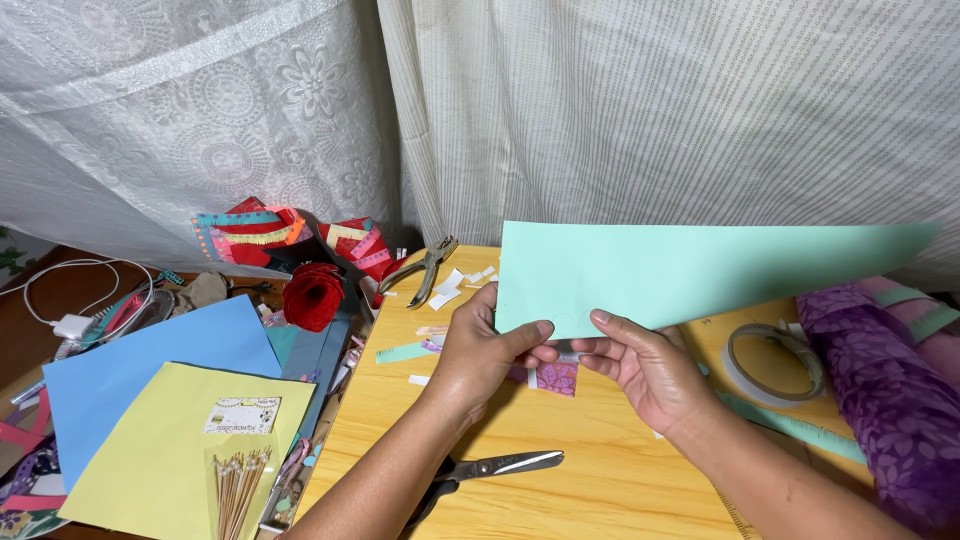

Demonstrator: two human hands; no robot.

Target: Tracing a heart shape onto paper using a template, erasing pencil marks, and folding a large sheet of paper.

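Observation:
A long mint-green paper sheet (690, 270) is held up over a small wooden table (600, 470). My left hand (480, 350) pinches its lower left edge, thumb on the front. My right hand (640, 365) grips the same lower edge just to the right, fingers curled. Below the hands a small pink patterned paper piece (556, 378) lies on the table. Scissors (490, 468) lie shut near my left forearm.
A tape roll (772, 362) and purple patterned fabric (880, 390) sit at right. A hole punch (425, 268), paper scraps (452, 285), a red paper rose (312, 295), blue (140, 375) and yellow (150, 460) sheets and a pack of sticks (238, 485) lie at left. Curtains hang behind.

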